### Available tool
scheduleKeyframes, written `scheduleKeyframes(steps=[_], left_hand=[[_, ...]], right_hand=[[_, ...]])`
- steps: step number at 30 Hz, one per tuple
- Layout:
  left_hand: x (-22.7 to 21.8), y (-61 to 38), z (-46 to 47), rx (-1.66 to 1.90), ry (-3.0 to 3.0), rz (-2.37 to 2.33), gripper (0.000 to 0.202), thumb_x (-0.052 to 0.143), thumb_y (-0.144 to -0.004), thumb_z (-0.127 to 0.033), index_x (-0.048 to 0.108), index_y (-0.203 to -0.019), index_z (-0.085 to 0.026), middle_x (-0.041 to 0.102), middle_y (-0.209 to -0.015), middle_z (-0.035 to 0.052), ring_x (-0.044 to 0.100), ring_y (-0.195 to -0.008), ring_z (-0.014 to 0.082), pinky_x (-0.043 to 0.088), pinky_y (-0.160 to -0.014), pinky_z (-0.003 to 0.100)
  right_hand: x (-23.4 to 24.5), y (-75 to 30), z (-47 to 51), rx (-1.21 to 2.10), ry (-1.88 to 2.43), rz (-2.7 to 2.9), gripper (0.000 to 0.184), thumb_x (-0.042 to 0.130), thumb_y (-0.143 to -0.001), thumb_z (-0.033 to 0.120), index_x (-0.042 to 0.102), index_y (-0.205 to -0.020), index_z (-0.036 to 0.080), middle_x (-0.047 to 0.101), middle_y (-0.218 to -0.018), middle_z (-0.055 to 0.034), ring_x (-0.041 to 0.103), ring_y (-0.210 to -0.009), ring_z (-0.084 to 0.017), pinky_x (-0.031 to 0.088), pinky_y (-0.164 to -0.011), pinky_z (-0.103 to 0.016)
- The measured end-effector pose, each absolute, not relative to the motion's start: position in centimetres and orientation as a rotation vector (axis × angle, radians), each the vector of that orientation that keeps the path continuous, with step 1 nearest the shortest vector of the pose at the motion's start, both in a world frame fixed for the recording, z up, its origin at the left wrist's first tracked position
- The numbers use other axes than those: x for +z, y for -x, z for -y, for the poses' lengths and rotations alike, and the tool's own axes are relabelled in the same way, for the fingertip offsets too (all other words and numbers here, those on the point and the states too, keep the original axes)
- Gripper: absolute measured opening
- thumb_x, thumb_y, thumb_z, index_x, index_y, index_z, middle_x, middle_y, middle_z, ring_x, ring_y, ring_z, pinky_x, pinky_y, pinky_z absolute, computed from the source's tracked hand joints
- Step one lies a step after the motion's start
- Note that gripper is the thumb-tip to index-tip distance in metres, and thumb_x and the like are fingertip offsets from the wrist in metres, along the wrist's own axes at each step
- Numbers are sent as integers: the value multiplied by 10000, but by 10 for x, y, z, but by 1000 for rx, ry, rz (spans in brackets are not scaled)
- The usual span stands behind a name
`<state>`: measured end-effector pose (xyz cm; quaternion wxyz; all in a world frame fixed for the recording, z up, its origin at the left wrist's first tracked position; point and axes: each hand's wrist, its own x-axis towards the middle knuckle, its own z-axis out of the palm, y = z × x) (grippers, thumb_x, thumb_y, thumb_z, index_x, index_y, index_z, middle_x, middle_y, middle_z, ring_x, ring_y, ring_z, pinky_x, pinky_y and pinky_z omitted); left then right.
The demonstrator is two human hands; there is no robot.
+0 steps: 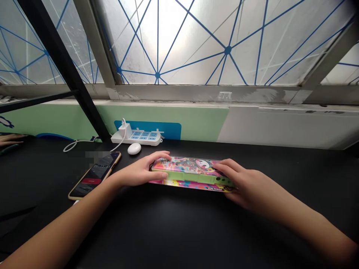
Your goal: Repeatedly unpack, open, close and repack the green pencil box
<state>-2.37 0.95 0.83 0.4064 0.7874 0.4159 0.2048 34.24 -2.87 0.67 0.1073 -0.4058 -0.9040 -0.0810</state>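
Observation:
A flat, brightly printed pencil box (190,172) with a green side edge lies on the black desk (179,231), long side toward me. My left hand (143,170) grips its left end, thumb on the near edge and fingers curled over the top. At the right end, my right hand (238,181) holds the box the same way, fingers laid across the lid and near edge. Both hands are closed on the box.
A phone (94,175) with a lit screen lies to the left of the box. Behind it sit a white earbud case (134,148) and a white power strip (137,137) with a charger and cable. Another person's hand (9,139) rests at the far left edge.

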Motion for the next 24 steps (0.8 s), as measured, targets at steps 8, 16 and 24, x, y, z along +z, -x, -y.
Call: scheduleKeyframes(steps=[8, 16, 24], left_hand=[[3, 15, -1, 501, -2137, -1096, 775, 781, -830, -488, 456, -1503, -285, 489, -1529, 109, 525, -1361, 335, 454, -1126, 450], [-1, 12, 1, 582, -2315, -1054, 787, 793, -799, -286, 463, -1512, -316, 514, -1486, 113, 543, -1346, 319, 480, -1111, 461], [-2, 5, 7, 739, -2736, -1012, 832, 729, -817, -113, 409, -1536, -383, 438, -1455, 117, 422, -1387, 346, 417, -1151, 552]], right_hand=[[-1, -342, 28, -203, 1222, 2698, 698, 657, -785, 223, 488, -1461, 256, 626, -1355, -108, 705, -686, -203, 552, -549, -334], [7, -342, 21, 133, 1274, 2581, 467, 584, -970, 498, 548, -1392, 300, 633, -1281, -105, 727, -926, -250, 618, -783, -403], [-2, -365, -5, 244, 1462, 2266, 680, 619, -911, 633, 477, -1453, 247, 556, -1465, -160, 578, -1312, -357, 524, -1052, -526]])
